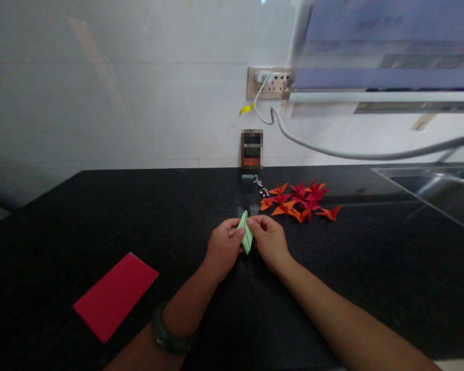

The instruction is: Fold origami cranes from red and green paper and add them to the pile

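A folded piece of light green origami paper (246, 238) is held above the black countertop, its long narrow diamond shape pointing away from me. My left hand (224, 246) pinches its left side between thumb and fingers. On the other side, my right hand (269, 239) grips the right edge, thumb on the near face. Some fingertips of both hands are hidden behind the paper. Just beyond my right hand lies a cluster of red and orange folded paper cranes (299, 200). A stack of red paper (116, 296) rests on the counter to the left of my left forearm.
A phone-like device (252, 150), its screen blurred out, leans against the tiled wall with a beaded strap (261, 186) beside it. A white cable (324, 149) runs from the wall socket (269, 82) toward the right. The sink (440, 185) is set into the counter at the right.
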Motion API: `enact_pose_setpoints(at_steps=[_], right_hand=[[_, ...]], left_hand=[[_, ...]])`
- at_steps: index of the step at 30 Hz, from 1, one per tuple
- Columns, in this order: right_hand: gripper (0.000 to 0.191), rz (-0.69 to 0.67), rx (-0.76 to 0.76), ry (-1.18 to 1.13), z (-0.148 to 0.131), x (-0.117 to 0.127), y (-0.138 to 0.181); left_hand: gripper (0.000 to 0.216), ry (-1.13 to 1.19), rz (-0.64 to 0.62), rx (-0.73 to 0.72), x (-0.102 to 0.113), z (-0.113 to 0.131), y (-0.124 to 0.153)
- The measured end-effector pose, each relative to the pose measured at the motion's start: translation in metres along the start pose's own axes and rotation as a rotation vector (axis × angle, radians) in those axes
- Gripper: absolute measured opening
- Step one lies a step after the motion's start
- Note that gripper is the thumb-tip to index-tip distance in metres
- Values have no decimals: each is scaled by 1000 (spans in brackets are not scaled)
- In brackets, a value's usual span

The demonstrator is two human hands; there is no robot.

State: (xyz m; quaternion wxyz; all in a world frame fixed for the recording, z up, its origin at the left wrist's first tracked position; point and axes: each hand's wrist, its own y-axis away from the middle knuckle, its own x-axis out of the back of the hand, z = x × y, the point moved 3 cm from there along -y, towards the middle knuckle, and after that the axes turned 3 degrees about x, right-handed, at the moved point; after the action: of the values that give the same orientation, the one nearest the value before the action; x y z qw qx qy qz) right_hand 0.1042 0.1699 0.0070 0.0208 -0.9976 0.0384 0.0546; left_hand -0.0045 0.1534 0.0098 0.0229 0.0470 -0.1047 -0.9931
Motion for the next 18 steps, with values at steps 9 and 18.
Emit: enact_pose_setpoints(at_steps=[9, 18], right_hand=[[26, -81, -39, -58, -1, -2, 1], [21, -136, -69, -140, 6, -2, 1]], left_hand=[[24, 248, 14, 33, 5, -5, -6], [16, 338, 121, 67, 9, -3, -6]])
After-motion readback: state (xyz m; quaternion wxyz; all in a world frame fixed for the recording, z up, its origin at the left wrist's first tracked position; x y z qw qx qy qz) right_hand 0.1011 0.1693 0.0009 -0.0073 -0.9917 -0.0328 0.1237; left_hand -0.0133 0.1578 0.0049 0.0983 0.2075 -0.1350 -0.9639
